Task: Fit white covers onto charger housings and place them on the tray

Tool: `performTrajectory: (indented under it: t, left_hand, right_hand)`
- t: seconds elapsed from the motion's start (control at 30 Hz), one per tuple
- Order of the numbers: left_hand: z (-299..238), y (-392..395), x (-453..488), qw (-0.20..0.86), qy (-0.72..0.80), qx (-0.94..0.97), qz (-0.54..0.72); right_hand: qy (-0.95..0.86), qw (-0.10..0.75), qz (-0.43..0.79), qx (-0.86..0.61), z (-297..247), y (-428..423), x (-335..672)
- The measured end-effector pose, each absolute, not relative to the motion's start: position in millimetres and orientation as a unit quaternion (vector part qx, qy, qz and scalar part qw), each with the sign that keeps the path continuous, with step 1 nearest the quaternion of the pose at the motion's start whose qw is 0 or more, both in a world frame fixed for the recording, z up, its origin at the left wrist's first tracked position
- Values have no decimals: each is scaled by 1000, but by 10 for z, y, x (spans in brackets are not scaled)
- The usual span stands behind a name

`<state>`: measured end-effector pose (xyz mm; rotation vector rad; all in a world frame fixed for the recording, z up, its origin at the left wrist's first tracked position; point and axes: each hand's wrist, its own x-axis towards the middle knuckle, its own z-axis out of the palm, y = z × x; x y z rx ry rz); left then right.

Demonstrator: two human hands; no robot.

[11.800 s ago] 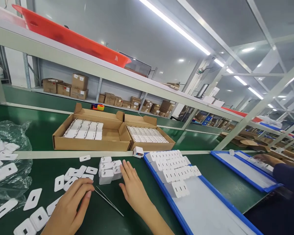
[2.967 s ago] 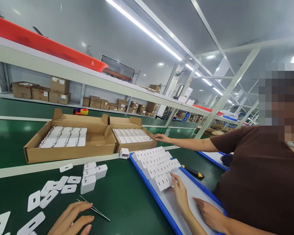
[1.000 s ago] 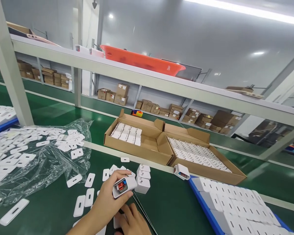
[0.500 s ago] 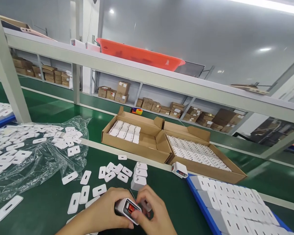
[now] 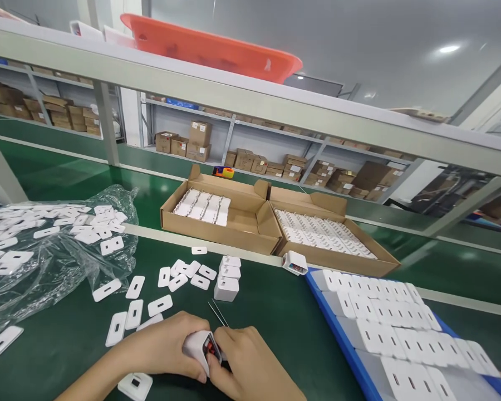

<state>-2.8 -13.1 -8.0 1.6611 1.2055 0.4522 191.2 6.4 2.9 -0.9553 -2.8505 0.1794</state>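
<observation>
My left hand (image 5: 179, 348) is closed around a small white plastic housing (image 5: 196, 346), whose open end faces right and shows red parts inside. Thumb and fingers of my right hand (image 5: 244, 359) pinch at that open end. Most of what lies between those fingers is hidden. Two thin metal prongs, like tweezers (image 5: 219, 313), stick out just beyond my right hand; I cannot tell if it holds them. Several flat white slotted plates (image 5: 134, 314) lie loose on the green table left of my hands. A short row of white housings (image 5: 226, 288) stands ahead.
Two open cardboard boxes (image 5: 221, 236) hold white parts farther back. To the right, a blue tray (image 5: 332, 328) carries rows of white housings, with a single housing (image 5: 294, 263) near its corner. Clear plastic film (image 5: 73, 278) with piled plates spreads at left. An overhead shelf bears a red tub (image 5: 217, 47).
My right hand has moved in against the housing's open end, and the small white piece seen between its fingers is now mostly hidden. The housing is turned more sideways. The camera view has shifted.
</observation>
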Motion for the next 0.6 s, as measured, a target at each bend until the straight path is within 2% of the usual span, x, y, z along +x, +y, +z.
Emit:
performTrajectory:
  t: [0.4,0.47,0.6]
  left_hand:
    - [-9,-190,9,495,497,683,203]
    - [-90,-211,90,423,521,695,257]
    - [-321,-239,213,164,499,761,381]
  right_hand:
    - [-909,167,190,-331,7,111,1906]
    - [-889,192,210,-359,-13,132,1888]
    - [-846,234,235,-418,-21,135,1825]
